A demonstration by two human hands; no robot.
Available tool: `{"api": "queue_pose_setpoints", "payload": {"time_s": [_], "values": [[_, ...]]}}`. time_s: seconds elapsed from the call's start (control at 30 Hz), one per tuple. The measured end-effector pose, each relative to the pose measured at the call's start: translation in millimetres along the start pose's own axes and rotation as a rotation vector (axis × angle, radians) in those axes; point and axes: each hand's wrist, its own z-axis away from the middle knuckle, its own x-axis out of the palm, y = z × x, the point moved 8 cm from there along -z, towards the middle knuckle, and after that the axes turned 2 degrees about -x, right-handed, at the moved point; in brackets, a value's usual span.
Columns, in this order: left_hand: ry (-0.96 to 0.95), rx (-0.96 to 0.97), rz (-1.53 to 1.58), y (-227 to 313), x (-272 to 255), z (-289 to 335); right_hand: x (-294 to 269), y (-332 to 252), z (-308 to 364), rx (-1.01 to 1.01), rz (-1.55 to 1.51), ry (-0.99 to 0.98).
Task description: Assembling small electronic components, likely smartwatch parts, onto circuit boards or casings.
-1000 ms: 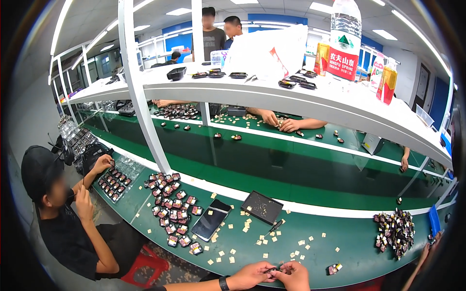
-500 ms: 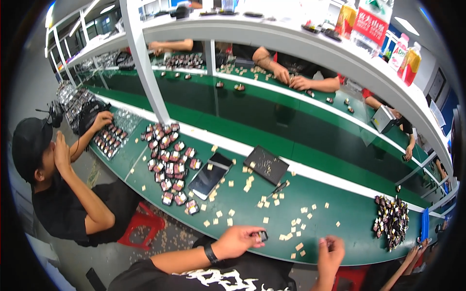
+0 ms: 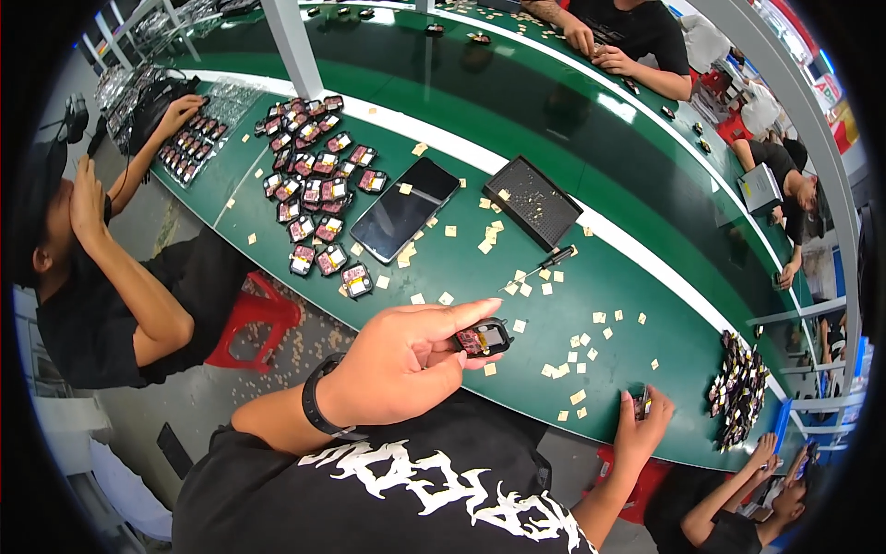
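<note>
My left hand [image 3: 397, 362] is closed around a small black-cased electronic module [image 3: 485, 339], with thumb and fingers at its edges. The module's open face shows a reddish circuit part, a yellow strip and a silvery patch. Off to the right, at the table's near edge, my right hand [image 3: 649, 427] pinches another small dark module [image 3: 640, 403], partly covered by the fingers. Left of centre lies a heap of similar modules [image 3: 314, 189]. A dark smartphone [image 3: 406, 210] rests beside that heap with a small pale square on its screen.
Small pale squares [image 3: 578, 397] are scattered over the green table [image 3: 443, 305]. Behind them lie a black tray [image 3: 533, 203] and a thin screwdriver [image 3: 556, 257]. More modules [image 3: 736, 392] are piled at right. A co-worker [image 3: 120, 268] sits at left; others work across the belt.
The view has tilted down. My left hand has come up closer with its module, now turned face up. A module now shows in my right hand, where none could be made out before.
</note>
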Motion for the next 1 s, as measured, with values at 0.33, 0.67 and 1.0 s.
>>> {"api": "queue_pose_setpoints", "payload": {"time_s": [0.33, 0.67, 1.0], "values": [[-0.005, 0.076, -0.342, 8.3, -5.1, 5.3, -4.4, -5.7, 2.7, -0.054, -0.103, -0.171], [0.515, 0.240, -0.728, -1.3, -115.1, -15.6, -0.3, 0.8, 7.5, -0.103, -0.084, -0.081], [1.033, 0.246, -1.223, 28.0, -279.7, -25.7, 5.2, -41.7, 4.4, -0.137, -0.161, -0.085]]}}
